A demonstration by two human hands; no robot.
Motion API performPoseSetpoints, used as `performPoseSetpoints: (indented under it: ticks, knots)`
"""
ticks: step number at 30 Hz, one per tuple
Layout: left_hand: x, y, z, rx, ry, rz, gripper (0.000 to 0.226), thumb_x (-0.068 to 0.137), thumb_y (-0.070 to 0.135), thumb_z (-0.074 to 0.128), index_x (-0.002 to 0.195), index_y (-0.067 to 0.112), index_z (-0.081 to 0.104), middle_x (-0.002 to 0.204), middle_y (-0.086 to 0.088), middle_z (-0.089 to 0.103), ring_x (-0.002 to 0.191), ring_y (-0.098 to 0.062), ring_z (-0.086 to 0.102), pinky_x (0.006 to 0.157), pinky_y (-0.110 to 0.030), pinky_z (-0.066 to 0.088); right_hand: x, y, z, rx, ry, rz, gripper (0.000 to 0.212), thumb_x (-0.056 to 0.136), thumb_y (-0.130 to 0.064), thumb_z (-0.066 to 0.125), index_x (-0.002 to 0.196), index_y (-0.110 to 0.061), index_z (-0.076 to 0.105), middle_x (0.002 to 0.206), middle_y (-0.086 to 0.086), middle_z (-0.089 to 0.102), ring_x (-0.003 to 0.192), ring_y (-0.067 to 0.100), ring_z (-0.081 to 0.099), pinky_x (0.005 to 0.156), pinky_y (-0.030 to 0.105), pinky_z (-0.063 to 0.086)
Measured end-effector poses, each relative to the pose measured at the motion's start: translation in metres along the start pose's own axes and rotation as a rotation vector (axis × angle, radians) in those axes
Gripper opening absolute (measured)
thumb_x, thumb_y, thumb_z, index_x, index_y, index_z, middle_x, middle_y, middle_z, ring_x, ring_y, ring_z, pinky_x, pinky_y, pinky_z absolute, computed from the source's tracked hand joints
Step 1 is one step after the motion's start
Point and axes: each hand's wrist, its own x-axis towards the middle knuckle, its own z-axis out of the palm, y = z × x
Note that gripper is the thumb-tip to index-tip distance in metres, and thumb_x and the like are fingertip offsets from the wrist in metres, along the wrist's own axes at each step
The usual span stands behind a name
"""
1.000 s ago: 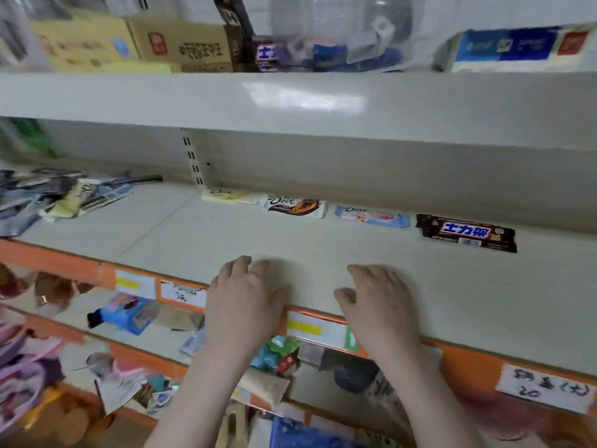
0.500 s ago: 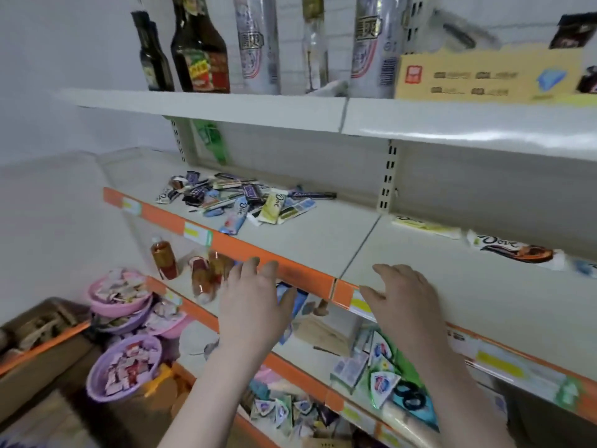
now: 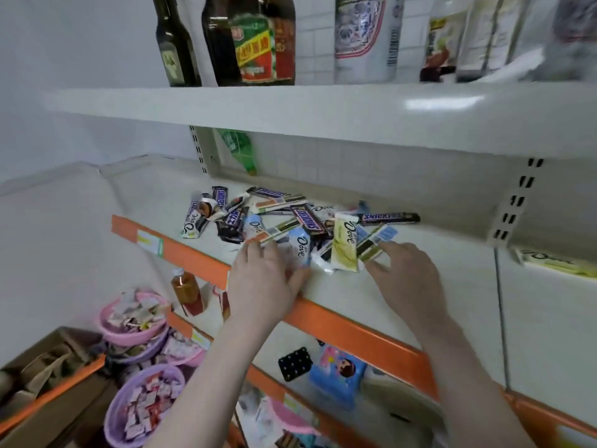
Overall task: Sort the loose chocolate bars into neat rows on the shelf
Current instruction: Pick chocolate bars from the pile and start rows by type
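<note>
Current step, as judged from the scene: reaching into the unsorted pile of chocolate bars [image 3: 290,221] to pick out stock for the rows; no bar is yet lifted. The pile lies in a loose heap on the left section of the middle shelf [image 3: 420,302], toward the back wall, with Dove and Snickers wrappers overlapping at mixed angles. One pale yellow Dove bar [image 3: 555,262] lies flat and well apart on the right shelf section, past the panel seam, and probably marks the start of a row. The left hand [image 3: 263,279] is at the near edge of the pile, palm down, fingers extended and slightly spread; its fingertips touch or overlap the light blue Dove bar [image 3: 302,245], but no closed grip is visible. The right hand [image 3: 405,274] is also palm down with fingers extended and relaxed; its fingertips are at or just beside the yellow Dove bar [image 3: 345,244] and the blue-and-green wrapper next to it, and contact cannot be confirmed because of motion blur. Neither hand holds anything. The next move calls for selecting one type, pinching a top-lying bar by its edges without dragging neighbours off the orange front rail [image 3: 339,321], and carrying it to the right section.
</note>
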Motion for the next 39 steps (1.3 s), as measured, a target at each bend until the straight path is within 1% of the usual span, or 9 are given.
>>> performPoseSetpoints:
  ticks: [3, 7, 14, 18, 24, 32, 34, 36, 39]
  knots:
    - [0.027, -0.011, 0.011, 0.036, -0.097, 0.032, 0.096, 0.076, 0.078, 0.029, 0.141, 0.006, 0.031, 0.145, -0.018, 0.036, 0.137, -0.032, 0.028, 0.113, -0.04, 0.024, 0.023, -0.015, 0.015, -0.009, -0.072, 0.05, 0.037, 0.088, -0.036, 0.05, 0.117, -0.014, 0.057, 0.109, 0.013, 0.06, 0.1, 0.029, 0.053, 0.085, 0.038, 0.043]
    - [0.054, -0.021, 0.025, 0.026, -0.163, 0.07, 0.11, 0.069, 0.085, 0.027, 0.145, 0.007, 0.024, 0.151, -0.022, 0.026, 0.142, -0.035, 0.019, 0.117, -0.044, 0.014, 0.039, -0.028, 0.032, -0.049, -0.137, 0.099, 0.043, 0.089, -0.041, 0.046, 0.122, -0.012, 0.049, 0.115, 0.016, 0.056, 0.106, 0.032, 0.05, 0.087, 0.039, 0.042]
    - [0.088, -0.034, 0.034, -0.007, -0.37, 0.145, 0.127, 0.057, 0.093, 0.026, 0.148, 0.006, 0.009, 0.153, -0.025, 0.017, 0.142, -0.039, 0.015, 0.117, -0.048, 0.012, 0.051, -0.045, 0.052, -0.122, -0.177, 0.232, 0.063, 0.084, -0.057, 0.046, 0.126, -0.01, 0.042, 0.126, 0.017, 0.05, 0.117, 0.033, 0.045, 0.095, 0.042, 0.043]
    - [0.096, -0.031, 0.032, -0.02, -0.448, 0.201, 0.117, 0.067, 0.085, 0.041, 0.149, 0.009, 0.006, 0.151, -0.022, 0.021, 0.138, -0.039, 0.02, 0.112, -0.048, 0.021, 0.053, -0.048, 0.056, -0.125, -0.136, 0.269, 0.061, 0.085, -0.052, 0.049, 0.13, -0.012, 0.042, 0.129, 0.014, 0.05, 0.118, 0.033, 0.044, 0.094, 0.042, 0.04]
    - [0.089, -0.011, 0.027, 0.074, -0.393, 0.249, 0.082, 0.074, 0.057, 0.05, 0.133, 0.004, 0.03, 0.127, -0.02, 0.042, 0.118, -0.038, 0.039, 0.098, -0.047, 0.035, 0.043, -0.036, 0.051, -0.095, -0.036, 0.284, 0.05, 0.083, -0.027, 0.06, 0.129, -0.013, 0.048, 0.122, 0.017, 0.054, 0.109, 0.035, 0.047, 0.09, 0.038, 0.039]
    - [0.08, 0.001, 0.026, 0.129, -0.35, 0.255, 0.062, 0.081, 0.032, 0.058, 0.13, 0.002, 0.032, 0.123, -0.017, 0.041, 0.111, -0.029, 0.043, 0.087, -0.034, 0.039, 0.033, -0.024, 0.045, 0.054, -0.071, 0.375, 0.055, 0.073, -0.036, 0.069, 0.119, -0.011, 0.053, 0.1, 0.014, 0.06, 0.104, 0.03, 0.048, 0.077, 0.032, 0.036]
    - [0.082, 0.0, 0.024, 0.102, -0.363, 0.273, 0.061, 0.081, 0.037, 0.058, 0.127, 0.005, 0.036, 0.122, -0.015, 0.043, 0.109, -0.029, 0.045, 0.083, -0.034, 0.037, 0.03, -0.023, 0.044, 0.067, -0.074, 0.372, 0.057, 0.073, -0.038, 0.068, 0.12, -0.012, 0.053, 0.1, 0.014, 0.061, 0.104, 0.029, 0.048, 0.079, 0.032, 0.037]
    - [0.086, -0.001, 0.022, 0.024, -0.415, 0.281, 0.069, 0.077, 0.053, 0.057, 0.126, 0.007, 0.037, 0.121, -0.013, 0.045, 0.11, -0.029, 0.046, 0.078, -0.036, 0.035, 0.027, -0.023, 0.042, 0.088, -0.058, 0.367, 0.056, 0.072, -0.038, 0.07, 0.12, -0.012, 0.054, 0.105, 0.014, 0.056, 0.102, 0.031, 0.051, 0.08, 0.032, 0.039]
    - [0.09, 0.001, 0.02, -0.18, -0.442, 0.184, 0.084, 0.073, 0.075, 0.047, 0.123, 0.008, 0.041, 0.119, -0.013, 0.049, 0.109, -0.03, 0.048, 0.075, -0.035, 0.033, 0.025, -0.023, 0.041, 0.097, -0.049, 0.345, 0.052, 0.072, -0.036, 0.071, 0.116, -0.012, 0.056, 0.104, 0.013, 0.054, 0.1, 0.03, 0.052, 0.076, 0.029, 0.036]
